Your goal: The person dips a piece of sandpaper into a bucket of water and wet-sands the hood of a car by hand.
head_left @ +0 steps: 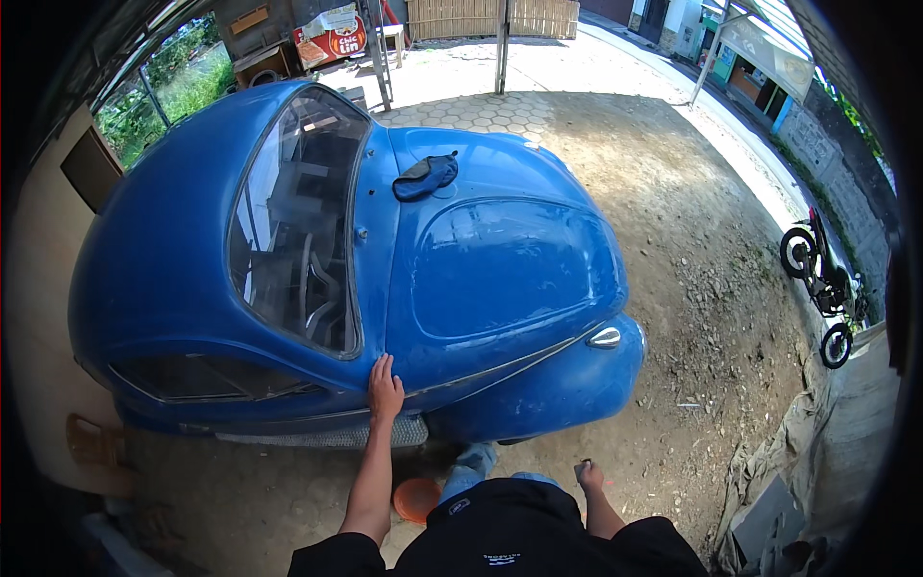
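A rounded blue car (500,269) fills the left and middle of the head view. My left hand (386,392) lies flat against its body near the lower corner of the windshield (298,221), fingers stretched out. Off to the right, below the front fender (548,394), my right hand (590,476) is closed around something small and dark, too small to name. It hangs apart from the car. A dark blue cloth cap (426,177) rests on the far side of the hood, beyond both hands.
By my legs on the dirt floor stands an orange-brown basin (417,499). A motorcycle (822,274) is parked at the far right, near a grey tarp (803,462). Posts (503,48) rise behind the car, and a brown chair (94,440) sits at the left.
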`<action>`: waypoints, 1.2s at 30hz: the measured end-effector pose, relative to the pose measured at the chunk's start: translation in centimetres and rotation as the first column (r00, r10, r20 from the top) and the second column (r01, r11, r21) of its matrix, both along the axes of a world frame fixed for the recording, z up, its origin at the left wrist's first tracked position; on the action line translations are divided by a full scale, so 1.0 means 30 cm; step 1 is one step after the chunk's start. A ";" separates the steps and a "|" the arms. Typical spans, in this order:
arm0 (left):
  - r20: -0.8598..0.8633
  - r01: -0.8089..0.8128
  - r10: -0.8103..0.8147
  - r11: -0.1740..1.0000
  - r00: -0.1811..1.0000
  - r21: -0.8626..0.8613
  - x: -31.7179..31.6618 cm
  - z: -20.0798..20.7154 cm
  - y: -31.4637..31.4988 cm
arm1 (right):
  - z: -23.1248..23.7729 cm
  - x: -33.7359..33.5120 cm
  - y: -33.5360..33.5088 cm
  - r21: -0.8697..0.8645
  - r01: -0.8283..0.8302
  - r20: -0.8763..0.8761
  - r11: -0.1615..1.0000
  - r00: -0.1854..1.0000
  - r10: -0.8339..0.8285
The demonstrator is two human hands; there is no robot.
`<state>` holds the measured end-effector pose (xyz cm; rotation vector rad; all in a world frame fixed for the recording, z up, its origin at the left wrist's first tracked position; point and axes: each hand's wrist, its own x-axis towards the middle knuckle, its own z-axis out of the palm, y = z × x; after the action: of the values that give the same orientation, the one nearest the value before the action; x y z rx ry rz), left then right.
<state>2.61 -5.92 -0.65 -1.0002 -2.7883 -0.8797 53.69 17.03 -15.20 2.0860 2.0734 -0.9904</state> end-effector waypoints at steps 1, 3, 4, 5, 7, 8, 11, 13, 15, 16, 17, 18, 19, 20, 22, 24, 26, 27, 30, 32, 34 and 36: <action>0.030 -0.008 0.009 0.999 1.000 -0.031 0.118 -0.042 -0.060 | -0.007 0.013 0.004 0.098 -0.093 -0.091 0.991 0.991 0.102; 0.238 -0.100 0.124 0.989 0.963 -0.111 0.391 -0.107 -0.218 | 0.000 0.043 -0.018 0.065 -0.177 -0.091 0.982 0.979 0.182; 0.384 -0.193 0.244 0.967 0.890 -0.165 0.500 -0.157 -0.309 | 0.023 -0.020 -0.045 0.062 -0.214 -0.055 0.975 0.975 0.217; 0.431 -0.219 0.317 0.940 0.845 -0.262 0.620 -0.255 -0.383 | 0.008 -0.017 -0.063 0.048 -0.252 -0.147 0.966 0.955 0.257; 0.567 -0.102 0.398 0.871 0.721 -0.481 0.837 -0.450 -0.598 | -0.009 -0.041 -0.130 0.072 -0.331 -0.194 0.941 0.921 0.339; 0.661 0.046 0.413 0.827 0.626 -0.560 0.962 -0.485 -0.729 | -0.004 -0.050 -0.168 0.074 -0.358 -0.227 0.931 0.903 0.365; 0.850 0.640 0.346 0.559 0.398 -0.528 1.281 -0.442 -1.096 | 0.067 -0.015 -0.416 -0.058 -0.346 -0.374 0.936 0.877 0.301; 0.839 0.460 0.449 0.702 0.307 -0.544 1.506 -0.431 -1.408 | 0.103 0.034 -0.559 -0.270 -0.202 -0.408 0.941 0.910 0.078; 0.842 0.296 0.504 0.788 0.194 -0.540 1.807 -0.379 -1.768 | 0.053 0.224 -0.643 -0.547 0.111 -0.314 0.830 0.892 -0.326; 0.842 0.217 0.522 0.813 0.140 -0.540 1.929 -0.342 -1.912 | 0.021 0.332 -0.659 -0.606 0.238 -0.251 0.759 0.848 -0.467; 0.836 0.135 0.542 0.825 0.081 -0.548 2.030 -0.292 -2.021 | 0.004 0.422 -0.684 -0.666 0.299 -0.203 0.683 0.809 -0.552; 0.828 0.047 0.560 0.827 0.019 -0.560 2.092 -0.239 -2.064 | 0.001 0.478 -0.718 -0.718 0.353 -0.147 0.600 0.766 -0.626; 0.819 -0.036 0.573 0.818 -0.041 -0.574 2.049 -0.353 -1.962 | -0.007 0.517 -0.749 -0.714 0.365 -0.122 0.597 0.775 -0.620; 0.807 -0.148 0.583 0.793 -0.096 -0.591 1.992 -0.408 -1.869 | -0.006 0.502 -0.789 -0.743 0.373 -0.104 0.556 0.756 -0.646; 0.778 -0.315 0.598 0.714 -0.191 -0.626 1.994 -0.397 -1.912 | -0.010 0.477 -0.861 -0.771 0.403 -0.056 0.493 0.728 -0.683; 0.763 -0.158 0.632 0.774 0.135 -0.613 1.893 -0.367 -1.870 | -0.001 0.431 -0.922 -0.823 0.351 -0.081 0.446 0.706 -0.703; 0.755 -0.248 0.651 0.747 0.083 -0.617 1.735 -0.374 -1.755 | -0.018 0.357 -0.973 -0.825 0.193 -0.170 0.531 0.811 -0.559; 0.763 -0.221 0.596 0.802 0.249 -0.555 1.650 -0.390 -1.688 | -0.049 0.303 -1.004 -0.765 0.187 -0.175 0.617 0.861 -0.478; 0.706 -0.243 0.460 0.887 0.539 -0.392 1.476 -0.484 -1.661 | -0.163 0.063 -1.138 -0.641 -0.044 -0.223 0.766 0.966 -0.131; 0.712 -0.204 0.551 0.831 0.436 -0.518 1.460 -0.621 -1.674 | -0.404 0.019 -1.203 -0.563 -0.191 -0.222 0.804 0.972 0.075; 0.659 -0.177 0.543 0.824 0.521 -0.539 1.566 -0.707 -1.771 | -0.604 -0.100 -1.305 -0.592 -0.298 -0.263 0.749 0.950 0.170; 0.623 -0.042 0.587 0.744 0.517 -0.667 1.656 -0.764 -1.881 | -0.746 -0.349 -1.417 -0.631 -0.389 -0.173 0.671 0.914 0.367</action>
<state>52.29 -62.34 -23.56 0.1344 -4.0009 -0.4553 43.23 -25.47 -37.56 1.2281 1.6889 -1.4046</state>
